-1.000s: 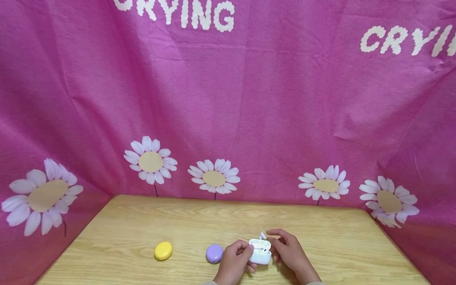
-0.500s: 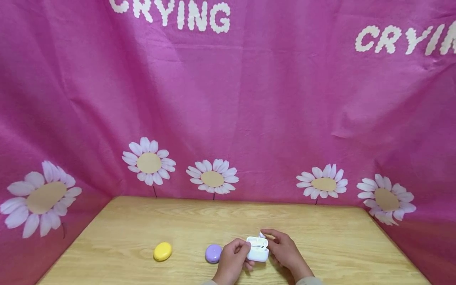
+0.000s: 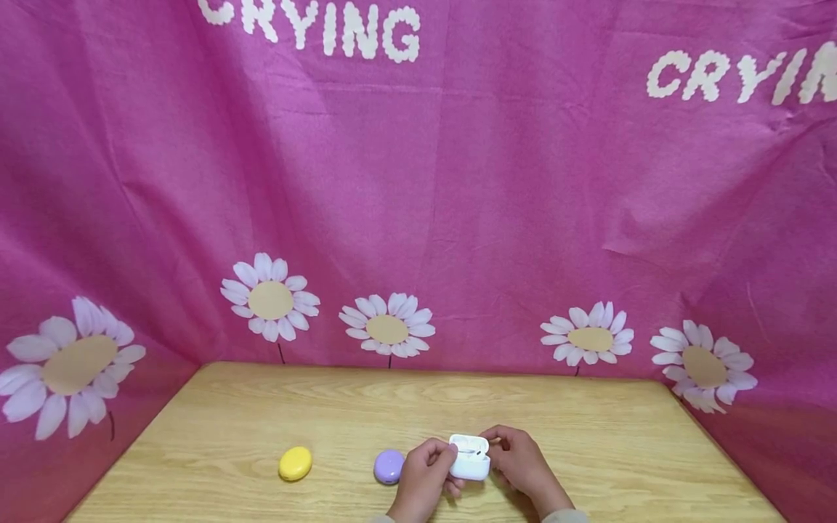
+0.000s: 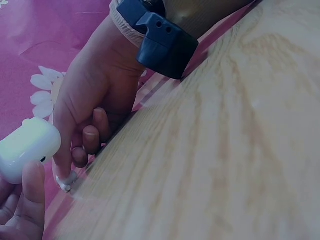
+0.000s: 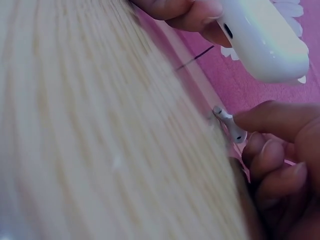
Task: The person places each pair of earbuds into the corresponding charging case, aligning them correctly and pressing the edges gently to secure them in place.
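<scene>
My left hand point(image 3: 425, 476) grips a white earbud case point(image 3: 469, 467) with its lid raised, thumb on the near side and fingers beneath. Inside, the case shows a pale interior with a small dark spot. My right hand point(image 3: 523, 465) is just right of and behind the case. In the right wrist view it pinches a white earbud point(image 5: 230, 125) at the index fingertip, other fingers curled below. The left wrist view also shows the earbud point(image 4: 67, 181) low, close over the tabletop. From the head view the case lid hides it.
A purple round case point(image 3: 389, 466) lies just left of my left hand, partly overlapped by it. Farther left is a yellow oval case point(image 3: 296, 463). The wooden table point(image 3: 275, 392) meets a pink cloth point(image 3: 490, 203) with daisies behind. A dark wrist device point(image 4: 167, 47) sits on my right wrist.
The earbud, earlier visible above the case's lid at my right fingertips, has dropped behind the lid. The right hand moved slightly left and lower; the left hand keeps its grip. The view shifted slightly.
</scene>
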Demonstrator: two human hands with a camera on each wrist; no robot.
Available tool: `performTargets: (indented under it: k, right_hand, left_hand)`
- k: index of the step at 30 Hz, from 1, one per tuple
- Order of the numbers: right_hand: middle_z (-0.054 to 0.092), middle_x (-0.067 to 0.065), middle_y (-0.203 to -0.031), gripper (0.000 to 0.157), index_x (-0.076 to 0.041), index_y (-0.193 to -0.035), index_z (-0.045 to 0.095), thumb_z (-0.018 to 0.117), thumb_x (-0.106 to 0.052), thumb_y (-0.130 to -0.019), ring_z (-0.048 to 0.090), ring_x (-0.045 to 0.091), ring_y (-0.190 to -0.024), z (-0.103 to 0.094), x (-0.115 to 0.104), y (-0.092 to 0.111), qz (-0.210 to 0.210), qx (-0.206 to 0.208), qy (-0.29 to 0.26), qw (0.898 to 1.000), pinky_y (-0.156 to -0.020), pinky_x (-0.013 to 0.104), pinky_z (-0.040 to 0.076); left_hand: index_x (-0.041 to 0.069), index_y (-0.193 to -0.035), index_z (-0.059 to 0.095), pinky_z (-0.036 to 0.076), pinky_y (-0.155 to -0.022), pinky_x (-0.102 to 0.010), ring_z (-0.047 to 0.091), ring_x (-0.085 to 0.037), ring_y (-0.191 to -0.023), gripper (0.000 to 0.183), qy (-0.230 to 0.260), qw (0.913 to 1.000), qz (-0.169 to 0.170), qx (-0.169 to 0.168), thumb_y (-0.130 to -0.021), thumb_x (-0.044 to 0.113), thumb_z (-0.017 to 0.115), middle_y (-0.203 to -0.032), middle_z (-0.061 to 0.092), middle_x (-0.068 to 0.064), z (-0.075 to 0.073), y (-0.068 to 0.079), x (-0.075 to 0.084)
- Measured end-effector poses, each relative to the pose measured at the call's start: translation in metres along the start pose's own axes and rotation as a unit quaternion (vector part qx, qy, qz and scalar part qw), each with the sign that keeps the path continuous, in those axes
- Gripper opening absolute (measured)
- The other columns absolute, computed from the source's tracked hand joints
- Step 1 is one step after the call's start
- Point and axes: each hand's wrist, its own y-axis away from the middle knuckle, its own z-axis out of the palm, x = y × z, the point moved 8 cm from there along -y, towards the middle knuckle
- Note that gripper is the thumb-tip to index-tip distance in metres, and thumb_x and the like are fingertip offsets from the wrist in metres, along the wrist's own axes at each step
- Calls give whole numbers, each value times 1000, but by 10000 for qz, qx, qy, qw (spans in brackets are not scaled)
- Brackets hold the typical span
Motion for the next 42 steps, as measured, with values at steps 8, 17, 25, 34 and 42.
performTargets:
  k: [8,17,25,34,42]
  right_hand:
    - [54,1,-64,18,1,-99,66,69,-7,-83,42,9,-46,-13,7,-2,361,348,-807,9955,-38,19,34]
    - [66,5,-85,23,3,-102,63,70,-10,-86,63,16,-75,-23,23,3,848,561,-2621,9597,-61,24,53]
    - [65,7,-89,39,9,-114,56,73,-11,-84,62,19,-77,-30,2,2,587,419,-2604,9628,-66,26,53]
    - [64,9,-93,33,11,-111,57,69,-10,-88,64,16,-79,-38,-48,4,-355,-497,-1742,9828,-73,31,58]
    - [63,17,-96,24,10,-108,61,65,-7,-90,64,19,-82,-22,-70,17,-518,-1393,-1089,9829,-74,34,58]
  left_hand:
    - [-6,-95,61,52,-50,-21,59,-11,-55,23,149,9995,8,-296,-96,17,57,-70,63,-5,7,-2,1]
    - [-7,-103,58,58,-60,-30,68,-15,-62,28,352,9972,-142,-639,-99,21,55,-82,65,-9,10,3,-1]
    - [-8,-102,58,59,-61,-33,68,-18,-63,27,345,9975,-16,-625,-99,19,56,-82,66,-10,9,2,1]
    - [-7,-100,58,59,-65,-32,68,-19,-66,25,524,9969,-80,-584,-97,18,59,-83,66,-13,9,-1,3]
    - [-7,-100,59,59,-68,-33,69,-21,-69,25,390,9979,-159,-491,-96,18,59,-85,66,-12,6,2,1]
